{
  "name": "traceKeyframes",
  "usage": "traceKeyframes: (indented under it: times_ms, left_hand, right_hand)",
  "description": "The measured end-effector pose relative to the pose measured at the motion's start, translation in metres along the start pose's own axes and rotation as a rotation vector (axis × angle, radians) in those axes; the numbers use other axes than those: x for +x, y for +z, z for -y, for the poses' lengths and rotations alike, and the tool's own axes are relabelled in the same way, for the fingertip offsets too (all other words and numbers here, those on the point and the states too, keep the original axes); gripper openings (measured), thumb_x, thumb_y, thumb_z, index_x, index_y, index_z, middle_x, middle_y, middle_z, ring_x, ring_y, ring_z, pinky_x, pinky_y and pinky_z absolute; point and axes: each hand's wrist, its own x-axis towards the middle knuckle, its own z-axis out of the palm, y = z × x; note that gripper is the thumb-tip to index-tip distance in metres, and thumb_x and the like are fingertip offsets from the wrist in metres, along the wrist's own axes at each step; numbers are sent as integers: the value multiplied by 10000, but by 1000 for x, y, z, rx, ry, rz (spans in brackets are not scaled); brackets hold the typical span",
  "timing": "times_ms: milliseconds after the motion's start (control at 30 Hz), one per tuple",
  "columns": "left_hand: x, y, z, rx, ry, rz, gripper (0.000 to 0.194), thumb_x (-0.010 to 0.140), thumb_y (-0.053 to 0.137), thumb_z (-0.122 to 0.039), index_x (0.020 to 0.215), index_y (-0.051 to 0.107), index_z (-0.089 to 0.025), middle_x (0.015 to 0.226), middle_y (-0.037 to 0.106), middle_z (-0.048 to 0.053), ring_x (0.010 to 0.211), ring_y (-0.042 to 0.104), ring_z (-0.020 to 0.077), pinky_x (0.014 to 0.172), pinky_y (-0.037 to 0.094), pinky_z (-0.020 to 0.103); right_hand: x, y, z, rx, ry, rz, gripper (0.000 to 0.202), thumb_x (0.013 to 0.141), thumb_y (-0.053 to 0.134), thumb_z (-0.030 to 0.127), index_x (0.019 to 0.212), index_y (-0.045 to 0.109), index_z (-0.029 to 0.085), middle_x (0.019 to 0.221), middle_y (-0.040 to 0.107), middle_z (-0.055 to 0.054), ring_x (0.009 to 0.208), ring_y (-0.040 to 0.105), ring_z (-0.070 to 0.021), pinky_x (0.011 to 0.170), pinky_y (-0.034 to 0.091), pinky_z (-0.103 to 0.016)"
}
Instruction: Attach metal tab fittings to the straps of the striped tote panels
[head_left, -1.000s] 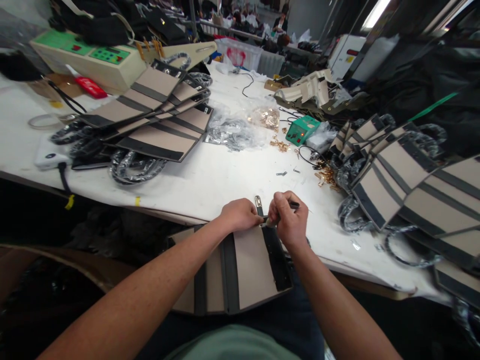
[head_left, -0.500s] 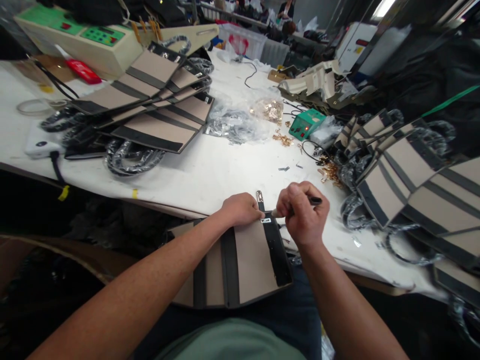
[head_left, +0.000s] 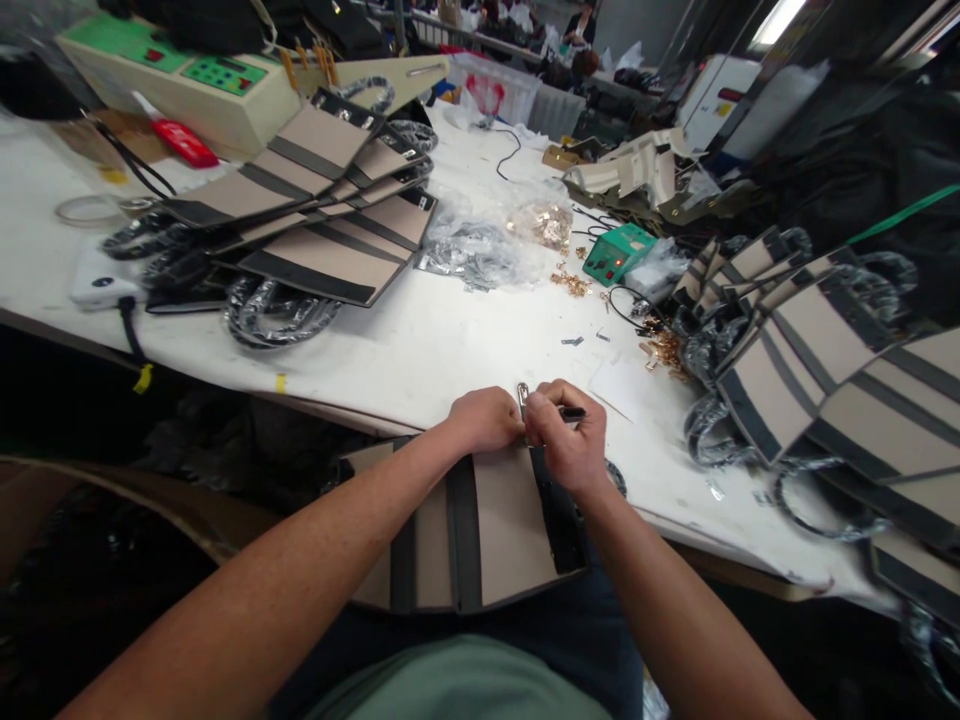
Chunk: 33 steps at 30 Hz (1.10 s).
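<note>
1. Left hand point(head_left: 487, 418): fingers curled, tips at the far edge of the panel; whether they pinch it cannot be told.
2. Right hand point(head_left: 568, 430): fingers closed around a dark-handled tool point(head_left: 574, 413), tip hidden, beside the left hand.
3. Beige panel with black bands point(head_left: 510, 540): at the near table edge, above the person's lap, under both hands.
4. Strap with metal end point(head_left: 523, 394): upright in view, between the hands, beyond the panel.
5. White table point(head_left: 450, 360): at left, stacked panels point(head_left: 330, 245) with plastic-wrapped handles; at right, more panels point(head_left: 776, 375).
6. Green box point(head_left: 619, 253): far right of centre, red light lit, near gold-coloured metal pieces point(head_left: 571, 284).
</note>
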Motion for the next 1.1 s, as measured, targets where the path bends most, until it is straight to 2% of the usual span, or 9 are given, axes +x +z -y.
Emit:
traceKeyframes:
  times_ms: [167,267,400,600,733,867,1000,1100]
  left_hand:
    - [-4,0,1,12,24,1,294,757,640,-506,671,733,-241,667,694,18,656,626,185,580,361,282]
    - [-6,-2,1,9,21,0,288,764,639,-516,708,754,-258,689,706,9,659,626,178,566,348,278]
    - [-6,-2,2,-2,47,9,279,774,634,-504,708,749,-259,718,707,-2,692,620,170,564,329,278]
    - [-5,-3,3,2,65,21,312,807,579,-469,653,714,-234,611,631,-11,614,562,152,538,300,278]
    - [-3,-2,4,1,74,11,299,796,599,-485,688,733,-240,648,656,-13,646,573,153,551,311,272]
    - [-3,-1,4,2,52,15,310,803,599,-482,675,731,-233,634,657,-10,641,587,156,549,317,268]
    - [-4,-2,2,4,54,8,290,800,621,-489,718,755,-246,698,702,-3,700,628,169,566,345,262]
    - [-4,-2,2,10,36,7,282,796,619,-481,737,769,-249,704,713,7,702,637,178,583,364,265]
  right_hand:
    - [-1,-7,-15,11,0,-75,370,941,626,367,633,482,221,553,504,43,503,448,-116,521,379,-278]
    - [2,-12,-6,144,10,-135,376,951,617,371,650,439,232,517,456,68,442,411,-104,462,349,-260]
    - [1,-9,11,335,-63,-167,374,933,646,368,666,417,239,526,418,79,420,407,-99,430,334,-256]
    - [-4,-3,3,217,25,-83,374,928,651,368,638,459,230,506,468,64,447,429,-110,470,352,-274]
    - [-3,-6,0,243,-23,-113,380,925,652,402,648,452,236,533,476,61,461,443,-114,484,371,-280]
    - [-2,-6,0,212,28,-109,372,918,655,377,636,456,239,509,473,61,443,428,-116,465,351,-280]
    - [0,-7,2,300,-52,-139,369,926,648,376,652,438,244,519,452,67,445,438,-116,464,352,-277]
    - [1,-9,0,264,-9,-142,362,923,646,366,645,450,240,503,452,69,433,426,-112,460,346,-275]
